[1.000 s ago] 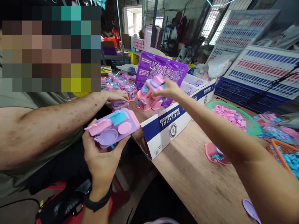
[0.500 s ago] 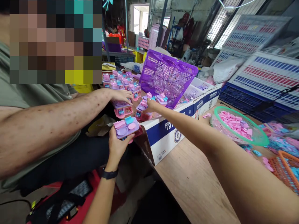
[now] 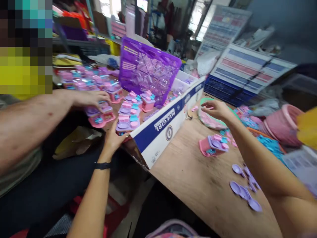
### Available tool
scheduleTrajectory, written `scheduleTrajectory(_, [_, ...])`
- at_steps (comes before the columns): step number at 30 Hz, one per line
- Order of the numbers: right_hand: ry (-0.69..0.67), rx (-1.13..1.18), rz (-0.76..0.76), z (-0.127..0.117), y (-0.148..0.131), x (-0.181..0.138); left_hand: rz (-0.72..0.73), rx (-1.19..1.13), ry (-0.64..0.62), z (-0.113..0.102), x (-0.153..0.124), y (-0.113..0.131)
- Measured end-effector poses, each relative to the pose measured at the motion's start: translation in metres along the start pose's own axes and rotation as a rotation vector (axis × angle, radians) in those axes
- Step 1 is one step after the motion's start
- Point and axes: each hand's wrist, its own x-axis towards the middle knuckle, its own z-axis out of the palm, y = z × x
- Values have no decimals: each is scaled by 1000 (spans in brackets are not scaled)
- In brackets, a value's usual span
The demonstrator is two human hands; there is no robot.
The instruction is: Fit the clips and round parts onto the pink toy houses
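My left hand (image 3: pixel 112 141), with a black band at its wrist, grips a small toy kitchen (image 3: pixel 127 124) from the near side. Its lilac top carries pink and blue pieces and a round lilac pan. Other toy kitchens stand right behind it, one of them a pink-sided unit (image 3: pixel 148 103). My right hand (image 3: pixel 216 109) hovers over the green-rimmed basket (image 3: pixel 210 125), fingers curved and apart, somewhat blurred. On the table below it stands a single toy kitchen (image 3: pixel 214 145). Lilac toy pans (image 3: pixel 244 191) lie nearer to me, by my right forearm.
A co-worker's hand (image 3: pixel 95 99) rests on a toy kitchen at left, beside several clear-covered ones. A white-and-blue cardboard strip (image 3: pixel 160 127) divides the table (image 3: pixel 183 178). Behind it leans a purple basket (image 3: pixel 127 66). Blue pieces (image 3: pixel 267 145) and a pink tub (image 3: pixel 282 125) are at right.
My left hand has brought its toy kitchen up against the others behind the cardboard. My right hand has left those toys and swung right to the green-rimmed basket. The view has turned right.
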Motion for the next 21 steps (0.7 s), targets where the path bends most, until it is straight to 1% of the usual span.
scheduleTrajectory(2, [-136,-50,56,3,36,-24,-56,12,-59,5,12,-2])
scheduleTrajectory(3, [-205,-46,72,5,50,-36,-75,33,-60,8,18,-5])
scheduleTrajectory(5, [-318,-52,101,13,71,-57,-66,37,-34,14,24,-12])
scheduleTrajectory(8, [-500,-113,137,27,83,-84,-38,-111,64,23,22,-20])
scheduleTrajectory(10, [-549,-119,139,38,83,-98,-41,-250,119,28,11,-23])
scheduleTrajectory(11, [-543,-114,127,43,83,-104,-47,-301,147,31,4,-22])
scheduleTrajectory(13, [-485,-117,99,50,85,-112,-49,-354,214,34,-12,-21])
scheduleTrajectory(15, [-403,-130,90,49,90,-114,-34,-361,290,37,-29,-17])
scheduleTrajectory(16, [-363,-123,88,45,93,-112,-23,-364,316,38,-38,-14])
scheduleTrajectory(18, [-265,-93,91,28,92,-102,-17,-374,348,39,-55,-6])
scheduleTrajectory(19, [-209,-72,89,16,88,-94,-22,-377,366,39,-63,-1])
scheduleTrajectory(21, [-80,-32,73,-10,66,-74,-18,-367,407,40,-79,13])
